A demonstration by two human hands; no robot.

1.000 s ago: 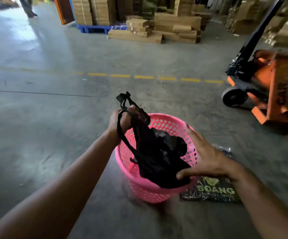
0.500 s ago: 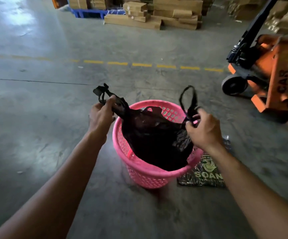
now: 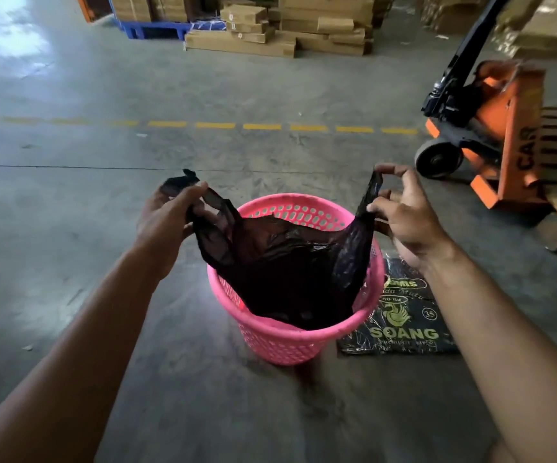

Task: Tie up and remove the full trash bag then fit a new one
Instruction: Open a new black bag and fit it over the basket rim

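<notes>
A pink perforated plastic basket (image 3: 280, 342) stands on the concrete floor in front of me. A black plastic bag (image 3: 287, 265) hangs into it, stretched wide across the rim. My left hand (image 3: 170, 218) grips the bag's left handle, held just left of the basket's rim. My right hand (image 3: 404, 212) pinches the right handle between thumb and fingers, above the rim's right side. The bag's lower part sits inside the basket and hides its bottom.
A black printed pack (image 3: 400, 315) of bags lies flat on the floor, right of the basket. An orange pallet jack (image 3: 490, 128) stands at the right. Stacked cardboard boxes (image 3: 287, 28) and a blue pallet (image 3: 153, 28) are far back. A dashed yellow line (image 3: 263, 126) crosses the floor.
My right hand took hold of the bag's right handle. Both hands have pulled apart, spreading the bag wider over the basket, and it now hangs lower inside.
</notes>
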